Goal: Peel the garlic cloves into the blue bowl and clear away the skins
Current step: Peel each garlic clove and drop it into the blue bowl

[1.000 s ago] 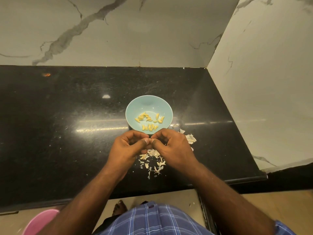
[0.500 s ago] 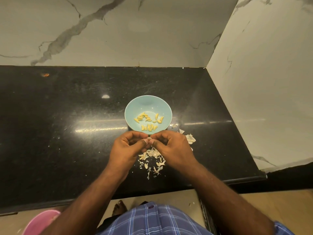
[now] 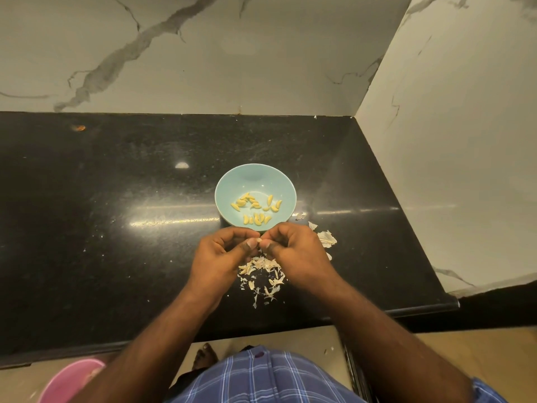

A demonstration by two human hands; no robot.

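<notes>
Garlic clove (image 3: 259, 240), small and pale, is being pinched between the two hands just in front of the blue bowl (image 3: 232, 189), above the black counter (image 3: 116, 213). Left hand (image 3: 216, 258) is curling its fingers inward, with the thumb tip pressing against the clove. Right hand (image 3: 296, 254) is mirroring it, fingers curled, thumb and forefinger closing on the same clove from the other side. Most of the clove is being hidden by the fingertips; whether skin is on it cannot be told.

Peeled cloves (image 3: 255, 207), yellowish, are lying scattered across the lower half of the bowl's inside. Loose skins (image 3: 263, 279) are lying in a heap on the counter directly beneath and behind the hands, toward the counter's near edge. A second, smaller cluster of skins (image 3: 327, 238) is sitting just right of the right hand, near the bowl.

A pink basin (image 3: 68, 381) is showing at the lower left, below counter level. Marble-patterned walls (image 3: 203, 53) are enclosing the counter at the back and on the right.
</notes>
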